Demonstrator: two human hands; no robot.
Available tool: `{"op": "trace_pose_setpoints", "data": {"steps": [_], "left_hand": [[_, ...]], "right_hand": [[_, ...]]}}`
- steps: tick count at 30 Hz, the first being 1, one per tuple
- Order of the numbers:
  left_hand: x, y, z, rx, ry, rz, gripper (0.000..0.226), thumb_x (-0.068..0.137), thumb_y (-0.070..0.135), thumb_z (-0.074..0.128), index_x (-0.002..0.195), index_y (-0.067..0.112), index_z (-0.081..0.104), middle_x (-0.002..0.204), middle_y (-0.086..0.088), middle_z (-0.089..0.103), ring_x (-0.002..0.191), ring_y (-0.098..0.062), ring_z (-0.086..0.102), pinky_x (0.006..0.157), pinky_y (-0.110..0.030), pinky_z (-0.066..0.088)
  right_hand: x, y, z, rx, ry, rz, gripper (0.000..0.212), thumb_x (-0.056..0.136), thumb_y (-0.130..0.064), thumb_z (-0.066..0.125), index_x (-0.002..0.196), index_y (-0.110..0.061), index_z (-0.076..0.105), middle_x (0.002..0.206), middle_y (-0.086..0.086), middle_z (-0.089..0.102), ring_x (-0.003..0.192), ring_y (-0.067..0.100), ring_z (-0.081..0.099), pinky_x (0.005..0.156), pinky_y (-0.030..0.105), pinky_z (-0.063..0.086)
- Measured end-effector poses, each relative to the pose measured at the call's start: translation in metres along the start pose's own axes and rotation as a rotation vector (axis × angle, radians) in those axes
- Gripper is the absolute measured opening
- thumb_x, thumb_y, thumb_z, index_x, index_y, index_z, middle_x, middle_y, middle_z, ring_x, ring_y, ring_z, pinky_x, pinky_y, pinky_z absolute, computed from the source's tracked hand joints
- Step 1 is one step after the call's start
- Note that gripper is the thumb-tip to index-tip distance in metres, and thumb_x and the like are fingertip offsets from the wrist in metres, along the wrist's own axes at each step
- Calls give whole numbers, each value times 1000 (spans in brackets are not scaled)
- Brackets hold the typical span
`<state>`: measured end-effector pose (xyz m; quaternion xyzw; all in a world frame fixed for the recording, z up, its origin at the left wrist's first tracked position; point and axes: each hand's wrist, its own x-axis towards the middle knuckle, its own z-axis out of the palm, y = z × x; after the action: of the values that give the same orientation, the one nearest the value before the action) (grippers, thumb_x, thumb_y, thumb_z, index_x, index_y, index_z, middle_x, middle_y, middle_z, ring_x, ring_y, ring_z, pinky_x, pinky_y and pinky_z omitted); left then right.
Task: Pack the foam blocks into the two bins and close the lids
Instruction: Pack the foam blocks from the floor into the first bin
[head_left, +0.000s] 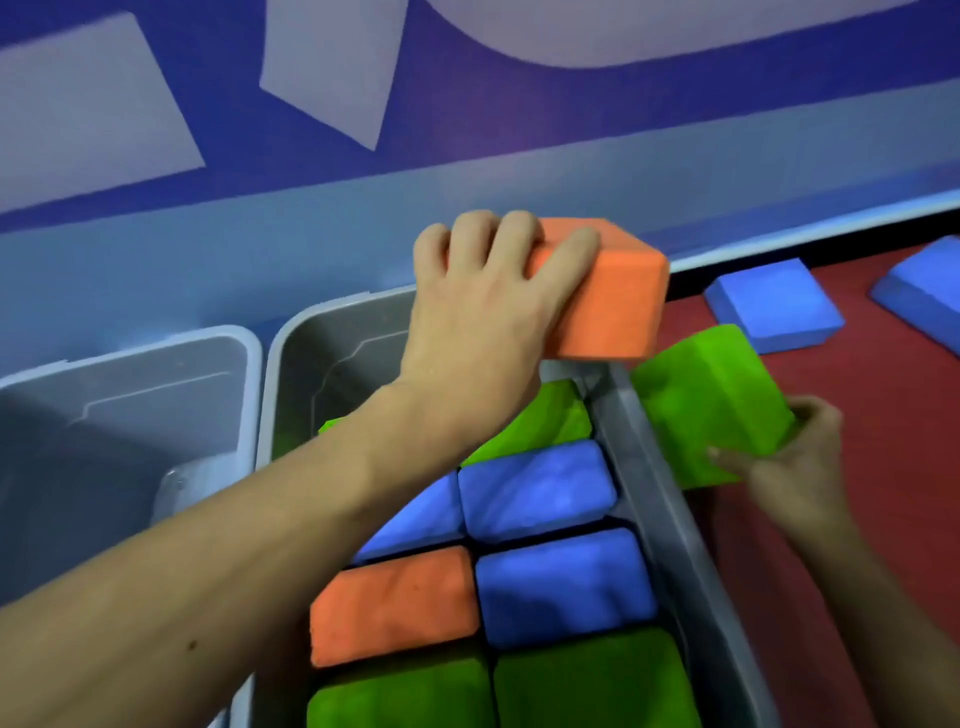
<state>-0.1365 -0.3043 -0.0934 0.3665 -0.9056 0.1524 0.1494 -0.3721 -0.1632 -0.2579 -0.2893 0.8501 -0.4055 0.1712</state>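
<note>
My left hand (483, 306) grips an orange foam block (613, 306) and holds it above the far end of the right grey bin (649, 467). My right hand (795, 462) holds a green foam block (711, 400) just outside that bin's right wall. Inside the bin lie several blocks in two rows: a green one (540, 421) at the far end, blue ones (535, 488), an orange one (395, 603) and green ones (592, 680) nearest me. The left grey bin (124, 395) shows no blocks; my forearm hides part of it.
Two loose blue foam blocks (774, 306) (924, 291) lie on the red table surface (883, 415) at the far right. A blue wall with pale shapes rises right behind the bins. No lids are visible.
</note>
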Motion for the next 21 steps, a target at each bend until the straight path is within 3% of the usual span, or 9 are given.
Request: {"op": "trace_pose_setpoints", "data": {"steps": [3,6,8,13,16,19,21], "left_hand": [[-9,-13,-13,30,-8,-51,79,57,14,68,133,24,48,117,-10,56,102,-37,47,83,-47,29],[-24,-43,-25,79,-81,-133,85,52,15,71,133,24,47,112,-10,57,100,-38,48,83,-48,32],[-37,-71,-28,93,-124,-206,87,50,18,74,133,24,47,109,-11,58,98,-38,50,84,-48,33],[-60,-110,-17,43,-244,-294,100,53,23,72,146,26,36,116,-11,57,102,-37,49,99,-52,31],[-65,-120,-8,5,-358,-313,99,66,28,67,152,31,19,125,-8,51,111,-34,47,105,-50,29],[-65,-130,10,-55,-441,-284,100,71,29,65,154,31,9,128,-8,48,120,-35,42,112,-55,19],[-67,-132,30,-89,-498,-292,105,72,29,66,154,29,2,134,-12,44,130,-36,35,115,-60,6]], "right_hand": [[-2,-69,-22,-271,38,-390,82,50,-10,77,125,-3,45,115,23,51,105,39,47,89,44,33],[-5,-122,-53,-373,150,-647,89,50,0,77,132,-5,45,117,24,49,107,41,45,90,41,32],[-11,-154,-76,-325,138,-708,96,47,0,85,134,-5,46,119,26,46,108,39,44,95,42,34],[-32,-222,-45,-319,-174,-918,99,53,-13,88,139,-16,38,129,11,39,116,33,42,104,40,33],[-28,-222,-6,-470,-295,-912,102,55,-16,87,140,-24,32,130,4,38,118,30,39,98,43,38],[-15,-200,26,-720,-361,-971,108,50,-16,87,141,-22,31,134,8,45,121,33,40,100,45,40],[-15,-187,52,-873,-360,-951,108,54,-32,84,146,-20,29,144,16,42,131,39,37,103,52,38]]}}
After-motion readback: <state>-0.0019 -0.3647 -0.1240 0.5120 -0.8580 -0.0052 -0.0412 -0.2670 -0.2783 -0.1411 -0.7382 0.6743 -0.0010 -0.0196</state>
